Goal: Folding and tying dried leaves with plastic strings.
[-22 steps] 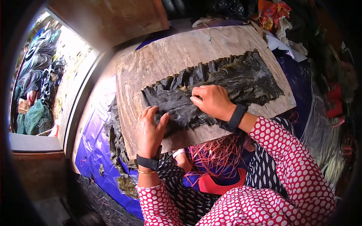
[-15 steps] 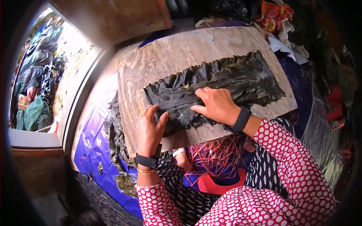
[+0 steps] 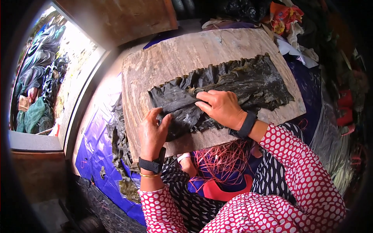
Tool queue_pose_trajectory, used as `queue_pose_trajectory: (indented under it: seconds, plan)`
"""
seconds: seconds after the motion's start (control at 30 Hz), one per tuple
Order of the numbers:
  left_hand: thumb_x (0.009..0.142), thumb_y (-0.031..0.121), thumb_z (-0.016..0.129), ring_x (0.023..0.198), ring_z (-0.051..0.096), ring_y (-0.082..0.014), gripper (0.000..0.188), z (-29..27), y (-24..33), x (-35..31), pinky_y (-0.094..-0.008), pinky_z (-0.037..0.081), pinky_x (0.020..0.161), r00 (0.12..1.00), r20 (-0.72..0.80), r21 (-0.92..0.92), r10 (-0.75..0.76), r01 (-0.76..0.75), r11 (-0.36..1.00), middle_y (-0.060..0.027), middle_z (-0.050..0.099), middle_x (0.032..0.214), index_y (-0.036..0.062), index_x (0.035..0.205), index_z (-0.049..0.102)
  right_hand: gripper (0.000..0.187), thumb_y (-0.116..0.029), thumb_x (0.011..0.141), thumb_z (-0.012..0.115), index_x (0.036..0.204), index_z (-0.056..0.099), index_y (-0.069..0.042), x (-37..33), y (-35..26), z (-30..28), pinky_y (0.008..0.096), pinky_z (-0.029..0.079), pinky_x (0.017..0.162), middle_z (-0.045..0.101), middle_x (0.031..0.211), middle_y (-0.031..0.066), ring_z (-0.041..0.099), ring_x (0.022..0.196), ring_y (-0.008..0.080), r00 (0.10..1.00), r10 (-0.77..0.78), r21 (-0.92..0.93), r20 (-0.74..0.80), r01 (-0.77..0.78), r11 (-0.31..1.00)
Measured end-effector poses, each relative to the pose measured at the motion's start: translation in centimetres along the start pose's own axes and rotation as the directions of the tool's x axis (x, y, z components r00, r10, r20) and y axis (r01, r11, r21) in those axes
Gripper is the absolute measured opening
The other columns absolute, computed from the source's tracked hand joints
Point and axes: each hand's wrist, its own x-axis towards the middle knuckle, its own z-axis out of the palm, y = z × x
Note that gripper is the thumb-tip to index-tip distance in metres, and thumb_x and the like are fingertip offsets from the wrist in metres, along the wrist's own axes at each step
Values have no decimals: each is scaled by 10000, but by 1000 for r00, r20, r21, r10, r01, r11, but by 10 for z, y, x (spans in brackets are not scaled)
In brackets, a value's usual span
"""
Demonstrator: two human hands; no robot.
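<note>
Lying across the wooden tabletop (image 3: 186, 54), the dark wet seaweed sheet (image 3: 248, 79) now looks flatter than a moment ago. Right hand (image 3: 219, 108) has slid leftward, fingers flat, pressing; left hand (image 3: 153, 132) pins the near edge, grip wide, holding nothing.

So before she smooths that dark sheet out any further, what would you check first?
1. Left hand pressing the near-left edge of the dark wet sheet: ok.
2. Right hand flat on the sheet's middle: ok.
3. Sheet fully on the wooden board: ok, though its near-left part lies close to the board's edge.
4. Sheet flat: not ok, the far edge is ruffled and the middle creased.
5. Tears in the sheet: cannot tell.
6. Pink string bundle clear of the board: ok, it lies below, in the lap.
</note>
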Motion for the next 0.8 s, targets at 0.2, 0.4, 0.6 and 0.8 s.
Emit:
queue_pose_trajectory:
  seconds: [0.2, 0.4, 0.6, 0.8]
  plan:
    - [806, 171, 668, 681, 656, -237, 299, -4, 4, 4, -330, 490, 630, 985, -91, -166, -144, 128, 978, -171, 643, 926, -14, 1036, 625, 149, -189, 846, 621, 933, 585, -74, 2, -10, -1, 352, 490, 542, 628, 731, 113, 635, 629, 271, 997, -34, 348, -69, 56, 936]
    - [802, 212, 671, 666, 656, -238, 351, -2, -2, 7, -331, 494, 632, 981, -80, -155, -176, 162, 975, -163, 667, 868, -14, 1066, 617, 151, -112, 914, 524, 1036, 520, -24, 3, 6, 2, 247, 476, 487, 616, 743, 60, 606, 554, 115, 966, 157, 809, 207, -260, 528]
    - [792, 257, 680, 691, 654, -254, 398, 5, 2, 11, -344, 493, 641, 975, 19, -131, -222, 223, 966, -158, 670, 810, -18, 1073, 615, 313, -179, 948, 486, 1190, 424, 9, 3, 37, -20, 199, 458, 411, 611, 940, 115, 650, 580, 138, 841, 320, 678, 436, -541, 497]
    - [793, 302, 672, 714, 647, -290, 388, 8, 16, 13, -367, 484, 659, 983, 40, -2, -180, 180, 984, -172, 662, 775, -9, 1023, 636, 258, -167, 902, 562, 1073, 555, 25, -1, 58, -35, 222, 440, 403, 615, 934, 91, 611, 524, 110, 767, 404, 494, 499, -634, 595]
